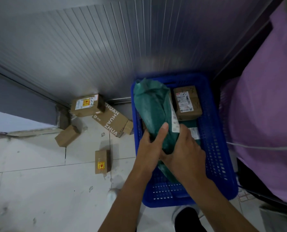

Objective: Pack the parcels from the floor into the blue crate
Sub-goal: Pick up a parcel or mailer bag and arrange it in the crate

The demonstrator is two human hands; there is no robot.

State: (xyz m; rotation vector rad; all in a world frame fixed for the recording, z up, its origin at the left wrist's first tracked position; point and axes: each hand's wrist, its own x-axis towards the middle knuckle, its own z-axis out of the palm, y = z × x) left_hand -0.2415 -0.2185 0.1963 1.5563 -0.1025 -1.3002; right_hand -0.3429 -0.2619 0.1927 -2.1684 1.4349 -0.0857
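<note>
1. Green parcel: a long soft bag, held in the air over the blue crate, its far end pointing to 11 o'clock. It hangs above the crate's left half, not set down yet.
2. Left hand: curled round the bag's near end from the 9 o'clock side, thumb laid flat up along the top. Probably there to steer a floppy bag.
3. Right hand: wrapped over the same end from the 3 o'clock side, fingers closed on the plastic. Two hands likely because the bag is long and sags.
4. White label runs along the bag's right edge, facing up.
5. In the crate: a cardboard box sits in the 1 o'clock corner, and what looks like another green bag lies flat beside it at 6 o'clock. The left side looks free, so the angled hold fits that slot.
6. Floor, at 9 o'clock of the crate: labelled box, printed box, tiny box, plain box, sticker box. All unpacked, so the task looks under halfway done.
7. Risk: the bag's far end could catch on the crate rim.
</note>
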